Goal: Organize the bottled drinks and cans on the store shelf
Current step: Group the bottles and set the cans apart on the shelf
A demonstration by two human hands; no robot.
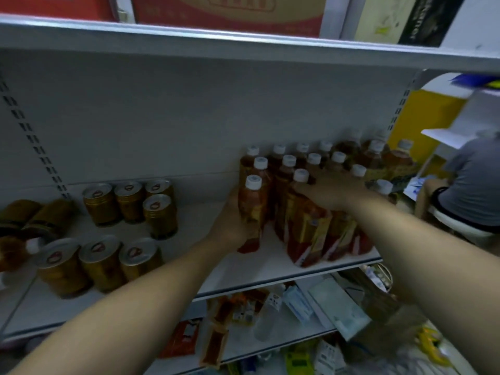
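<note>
Several amber drink bottles with white caps stand packed together on the right part of the white shelf. My left hand is wrapped around the front-left bottle of that group. My right hand lies across the bottles in the front row, gripping the front-middle bottle near its neck. Gold cans with pull-tab lids stand in two loose rows on the left half of the shelf.
Dark bottles lie on their sides at the far left. The lower shelf holds mixed packets and boxes. Red cartons sit on the shelf above. A person in a grey shirt sits at the right.
</note>
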